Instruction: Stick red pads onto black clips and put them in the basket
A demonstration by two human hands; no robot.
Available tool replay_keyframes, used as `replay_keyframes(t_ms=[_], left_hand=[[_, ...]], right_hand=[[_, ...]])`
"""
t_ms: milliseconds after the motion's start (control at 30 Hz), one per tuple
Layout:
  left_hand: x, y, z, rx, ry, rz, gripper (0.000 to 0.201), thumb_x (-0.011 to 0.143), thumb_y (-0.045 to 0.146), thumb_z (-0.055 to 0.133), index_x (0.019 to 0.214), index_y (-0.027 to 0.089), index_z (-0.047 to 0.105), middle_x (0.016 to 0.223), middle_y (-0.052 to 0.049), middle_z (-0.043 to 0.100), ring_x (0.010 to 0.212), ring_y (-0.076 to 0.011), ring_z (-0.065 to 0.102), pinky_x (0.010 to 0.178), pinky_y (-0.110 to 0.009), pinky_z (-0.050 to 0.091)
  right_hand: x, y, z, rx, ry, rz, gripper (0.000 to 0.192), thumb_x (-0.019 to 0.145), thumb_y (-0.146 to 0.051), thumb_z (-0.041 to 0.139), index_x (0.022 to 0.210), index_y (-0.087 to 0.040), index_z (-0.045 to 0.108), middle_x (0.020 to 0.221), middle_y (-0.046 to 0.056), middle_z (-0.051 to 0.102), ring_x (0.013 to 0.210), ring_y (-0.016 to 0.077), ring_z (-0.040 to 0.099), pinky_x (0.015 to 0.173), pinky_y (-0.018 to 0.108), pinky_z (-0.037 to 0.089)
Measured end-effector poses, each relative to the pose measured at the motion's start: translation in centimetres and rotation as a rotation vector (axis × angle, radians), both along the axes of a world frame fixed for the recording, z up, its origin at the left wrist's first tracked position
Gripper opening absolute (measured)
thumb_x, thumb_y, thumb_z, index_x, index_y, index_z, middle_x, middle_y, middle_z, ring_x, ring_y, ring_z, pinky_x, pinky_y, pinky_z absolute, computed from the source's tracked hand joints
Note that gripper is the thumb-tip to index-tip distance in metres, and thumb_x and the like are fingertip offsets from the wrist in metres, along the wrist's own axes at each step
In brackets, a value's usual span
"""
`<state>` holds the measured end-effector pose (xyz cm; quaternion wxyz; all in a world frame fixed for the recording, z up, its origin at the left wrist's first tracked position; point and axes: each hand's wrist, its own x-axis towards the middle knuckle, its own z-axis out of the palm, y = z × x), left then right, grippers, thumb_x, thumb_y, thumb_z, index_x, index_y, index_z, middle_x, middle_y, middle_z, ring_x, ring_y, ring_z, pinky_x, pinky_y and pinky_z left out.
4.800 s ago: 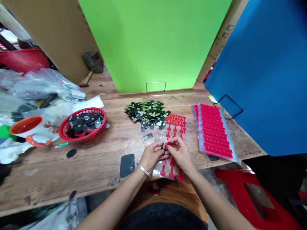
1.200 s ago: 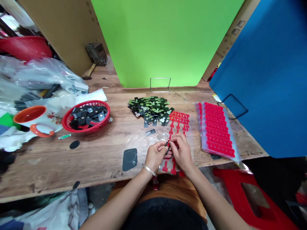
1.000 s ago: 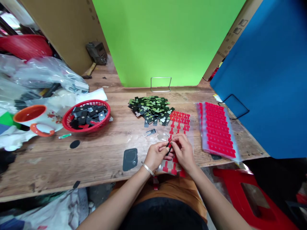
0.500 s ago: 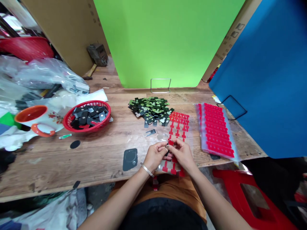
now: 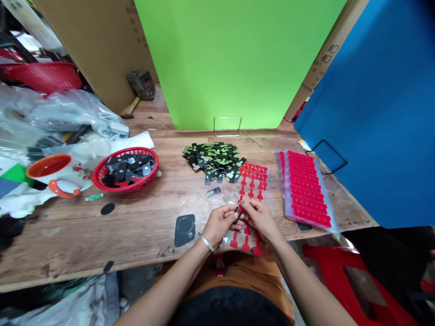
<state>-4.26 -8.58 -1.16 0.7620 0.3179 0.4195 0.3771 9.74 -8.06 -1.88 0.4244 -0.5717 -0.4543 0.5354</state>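
My left hand (image 5: 221, 222), with a bracelet at the wrist, is closed on a small flat black piece (image 5: 239, 218) over the near part of a clear sheet of red T-shaped stickers (image 5: 251, 182). My right hand (image 5: 261, 219) meets it from the right, thumb and fingers pinched at the piece's upper end. A bit of red shows between the hands; whether it sits on the piece, I cannot tell. Beyond them lies a heap of flat dark pieces with notched ends (image 5: 215, 159). One single metal-and-black piece (image 5: 212, 193) rests apart, nearer my left hand.
A red basket (image 5: 149, 180) of dark pieces stands left, beside an orange-and-white mug (image 5: 76, 175). Stacked red sticker sheets (image 5: 307, 190) lie right. A black square patch (image 5: 184, 230) is left of my hands. Green (image 5: 238, 63) and blue (image 5: 380, 127) boards stand behind.
The red sticker seen upright at my right fingertips is now mostly hidden. My right fingers have come down against the black piece, which shows more plainly. The view has tilted slightly.
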Motion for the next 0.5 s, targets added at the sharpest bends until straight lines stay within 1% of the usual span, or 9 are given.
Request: replay_keyframes(t_ms=[100,167,233,300,333,400,433,500], left_hand=[[-0.1,-0.4,0.4,0.027,-0.033,-0.060,0.037,0.066,0.033,0.069,0.095,0.010,0.062,0.084,-0.010,0.067,0.064,-0.0121,0.063,0.064,-0.025,0.051],[0.0,-0.6,0.6,0.037,-0.019,-0.073,0.038,0.066,0.033,0.069,0.095,0.010,0.062,0.082,-0.010,0.067,0.063,-0.0118,0.062,0.062,-0.024,0.051],[-0.3,-0.3,0.9,0.050,0.038,-0.032,0.038,0.065,0.034,0.070,0.092,0.010,0.061,0.076,-0.008,0.066,0.058,-0.0117,0.061,0.056,-0.023,0.050],[-1.5,0.6,1.4,0.113,0.129,0.069,0.037,0.066,0.035,0.068,0.092,0.010,0.060,0.072,-0.007,0.066,0.054,-0.0120,0.059,0.051,-0.022,0.049],[-2.6,1.3,1.8,0.172,0.188,0.137,0.037,0.067,0.035,0.067,0.094,0.011,0.060,0.072,-0.007,0.066,0.055,-0.0124,0.059,0.051,-0.022,0.048],[-5.9,3.2,3.0,0.341,0.357,0.308,0.038,0.069,0.036,0.065,0.098,0.012,0.060,0.076,-0.007,0.067,0.058,-0.0130,0.059,0.055,-0.023,0.049],[-8.0,4.3,3.7,0.447,0.466,0.394,0.039,0.070,0.036,0.064,0.100,0.012,0.061,0.079,-0.007,0.067,0.061,-0.0135,0.060,0.059,-0.024,0.049],[-12.5,6.3,5.3,0.627,0.763,0.560,0.037,0.073,0.036,0.060,0.101,0.013,0.061,0.085,-0.007,0.067,0.071,-0.0165,0.061,0.069,-0.028,0.048]], right_hand=[[0.0,-0.2,-0.1,0.065,-0.027,-0.007,0.030,0.074,-0.045,0.057,0.063,-0.017,0.058,0.047,-0.005,0.050,0.038,0.0067,0.038,0.036,0.018,0.027],[-0.1,-0.4,-0.2,0.083,-0.051,-0.020,0.032,0.076,-0.045,0.055,0.060,-0.017,0.058,0.046,-0.004,0.050,0.039,0.0071,0.039,0.037,0.018,0.027],[-0.4,-0.4,-0.3,0.065,-0.073,-0.008,0.038,0.079,-0.047,0.051,0.059,-0.016,0.058,0.047,-0.001,0.051,0.038,0.0077,0.041,0.036,0.018,0.028],[-0.6,-0.4,-0.4,0.020,-0.086,-0.005,0.044,0.082,-0.051,0.043,0.063,-0.015,0.060,0.050,0.001,0.054,0.038,0.0084,0.042,0.035,0.019,0.028],[-0.7,-0.4,-0.4,-0.005,-0.087,-0.004,0.046,0.083,-0.052,0.040,0.067,-0.015,0.062,0.052,0.002,0.055,0.038,0.0085,0.042,0.034,0.019,0.029],[-0.8,-0.5,-0.4,-0.026,-0.092,0.006,0.048,0.083,-0.053,0.038,0.073,-0.014,0.063,0.055,0.002,0.056,0.037,0.0083,0.042,0.033,0.019,0.029],[-0.8,-0.5,-0.4,-0.015,-0.102,0.020,0.047,0.084,-0.053,0.038,0.074,-0.014,0.063,0.056,0.002,0.056,0.038,0.0083,0.042,0.034,0.019,0.030],[-0.8,-0.6,-0.5,0.041,-0.136,0.049,0.043,0.083,-0.050,0.041,0.072,-0.015,0.062,0.057,0.002,0.055,0.041,0.0089,0.044,0.038,0.019,0.032]])
